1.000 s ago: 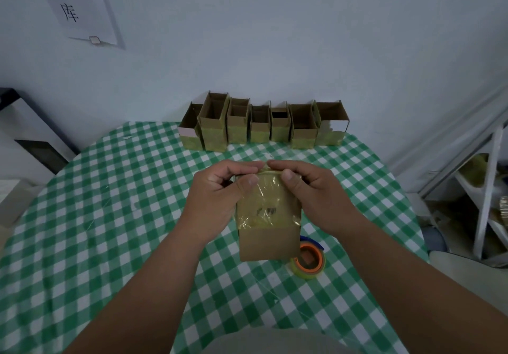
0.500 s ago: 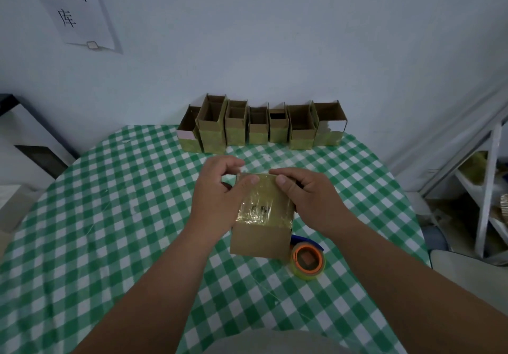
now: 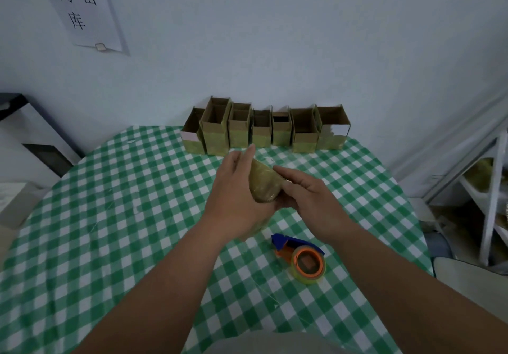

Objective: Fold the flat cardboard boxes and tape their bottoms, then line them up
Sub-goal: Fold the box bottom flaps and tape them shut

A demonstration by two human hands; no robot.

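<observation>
Far left: dark-topped white cabinet (image 3: 30, 133) off the table edge. Paper sign (image 3: 82, 10) with printed characters on the wall above it. Table under a green-white check cloth (image 3: 110, 230). At its far edge, against the wall: row of seven folded boxes (image 3: 265, 129), open tops up, touching side by side, lower halves wrapped in yellowish tape.

Centre: left hand (image 3: 239, 197) holds the taped box (image 3: 264, 186) above the cloth, fingers fairly straight along its left side, palm covering most of it. Visible face is glossy with tape, wrinkled, tilted. Right hand (image 3: 305, 194) against the box's right side, thumb pressing the taped face, fingers loosely curled behind.

Just right and nearer: tape dispenser (image 3: 302, 257), blue handle, orange hub, lying on the cloth, clear of both hands. Far right: white shelf frame (image 3: 492, 188) off the table.
</observation>
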